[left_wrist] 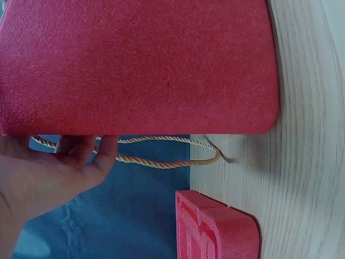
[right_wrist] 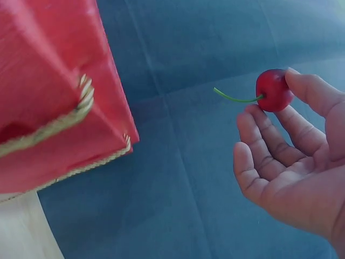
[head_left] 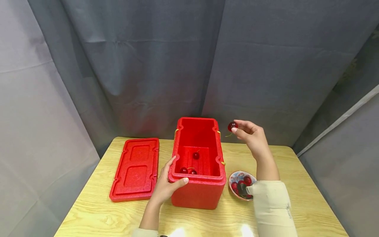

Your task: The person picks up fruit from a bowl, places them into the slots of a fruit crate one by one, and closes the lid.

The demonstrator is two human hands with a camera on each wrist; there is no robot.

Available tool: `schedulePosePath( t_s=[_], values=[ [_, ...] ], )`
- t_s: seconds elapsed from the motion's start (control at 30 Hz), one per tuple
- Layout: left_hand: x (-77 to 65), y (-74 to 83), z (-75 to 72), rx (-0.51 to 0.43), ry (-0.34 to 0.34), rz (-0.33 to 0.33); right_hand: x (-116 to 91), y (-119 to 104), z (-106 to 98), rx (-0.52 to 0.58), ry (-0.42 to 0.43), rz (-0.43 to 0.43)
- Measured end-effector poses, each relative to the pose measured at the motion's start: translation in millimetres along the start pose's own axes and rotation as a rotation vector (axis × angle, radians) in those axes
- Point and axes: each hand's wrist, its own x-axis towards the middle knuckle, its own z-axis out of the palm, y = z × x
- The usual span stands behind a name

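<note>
Cherry hangs right of the box, stem leftward, right hand pinching it; left hand grips the near-left corner.

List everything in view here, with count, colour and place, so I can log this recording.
box: 1, red, on the table, open
lid: 1, red, left of the box
ropes: exact count unclear, tan, on both long sides of the box
loose cherries: 3, dark red, inside the box
held cherry: 1, dark red, green stem, in the right hand
bowl: 1, patterned, right of the box
bowl cherries: several, partly hidden, red, in the bowl
table: 1, light wood, beneath
curtains: several panels, grey, around the table
sleeves: 2, cream, on the arms
hands: 2; left hand on the box's near rim, right raised beside the box
</note>
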Motion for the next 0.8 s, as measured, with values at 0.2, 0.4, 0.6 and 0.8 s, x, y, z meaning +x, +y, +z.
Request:
schedulePosePath(
  t_s=[0.2,0.4,0.6,0.8],
  values=[
    [2.2,-10.0,1.2,0.000,0.009,0.030,10,-8,11,0.025,-0.067,0.003],
    [1.1,-4.6,1.0,-0.008,0.005,0.019,20,-12,22,0.027,-0.122,0.041],
    [-6.6,21.8,-0.5,0.004,-0.006,0.023,34,-14,32,0.071,-0.187,0.093],
    [-8.5,29.1,-1.6,0.042,-0.007,0.015,48,-11,40,0.115,-0.282,0.184]
  ],
)
